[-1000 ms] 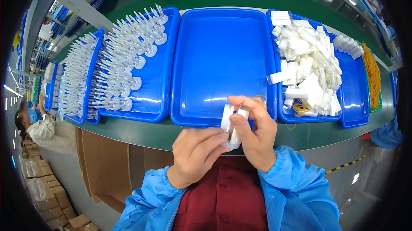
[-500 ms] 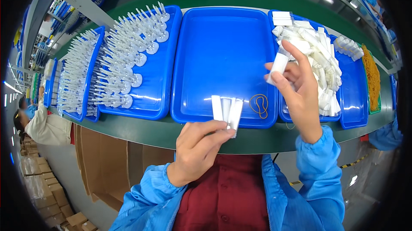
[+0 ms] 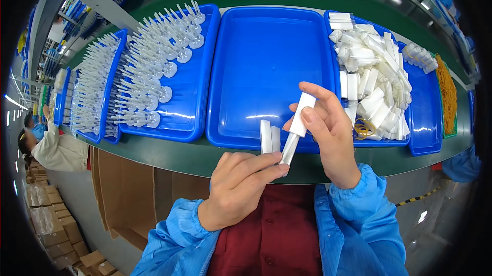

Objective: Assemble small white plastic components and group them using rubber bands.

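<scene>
In the head view, the left hand (image 3: 237,181) pinches a few white strips (image 3: 266,137) by their lower ends, a grip that probably holds them together with their tops free. At its two o'clock, the right hand (image 3: 333,132) presses a tilted white block (image 3: 302,112) between thumb and fingers, overlapping one strip's top; whether they touch, I cannot tell. Beyond the hands, a blue tray (image 3: 271,55) lies at twelve, heaped white pieces (image 3: 376,81) between one and two, seemingly for easy reach, and clear-footed stems (image 3: 148,71) at ten, along a green table (image 3: 200,160). Cartons (image 3: 56,214) stand at eight.
</scene>
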